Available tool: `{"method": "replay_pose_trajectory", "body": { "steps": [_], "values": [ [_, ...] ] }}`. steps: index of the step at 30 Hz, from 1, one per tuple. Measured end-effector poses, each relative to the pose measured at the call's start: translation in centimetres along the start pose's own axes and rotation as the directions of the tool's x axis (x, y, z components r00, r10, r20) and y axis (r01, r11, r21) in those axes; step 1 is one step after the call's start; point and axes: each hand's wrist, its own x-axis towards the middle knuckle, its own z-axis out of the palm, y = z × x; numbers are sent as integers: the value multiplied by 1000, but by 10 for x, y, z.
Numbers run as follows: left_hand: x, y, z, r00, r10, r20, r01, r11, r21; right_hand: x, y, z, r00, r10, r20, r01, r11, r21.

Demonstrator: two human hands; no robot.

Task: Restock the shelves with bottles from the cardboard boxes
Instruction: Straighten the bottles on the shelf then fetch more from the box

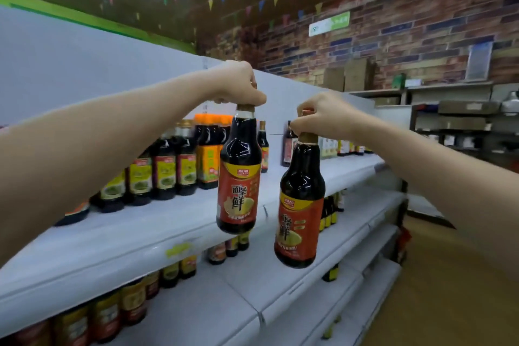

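Both hands (238,84) (323,118) hold dark-filled sauce bottles (238,174) (300,205) by their caps.

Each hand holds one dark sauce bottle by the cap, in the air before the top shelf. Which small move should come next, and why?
Probably carry the left hand forward and set its bottle upright on the bare part of the top shelf, right of the green-label bottles. That bottle already hangs at the shelf edge, while the right hand holds its bottle lower, off the shelf.
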Motion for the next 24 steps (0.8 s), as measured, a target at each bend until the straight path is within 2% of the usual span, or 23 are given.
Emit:
{"method": "replay_pose_trajectory", "body": {
  "steps": [8,15,19,24],
  "values": [
    [77,45,63,998,-58,-9,58,998,-30,33,113,4,1000,10,9,-11,999,34],
    [125,83,93,985,-168,-47,164,984,-69,73,192,-2,998,-55,22,55,998,12],
    [152,94,112,975,-205,-91,199,977,-69,99,233,2,998,-59,5,58,998,37],
    [196,98,141,958,-237,-160,233,971,-43,140,277,13,993,-80,-85,85,994,61]
  ]
}}
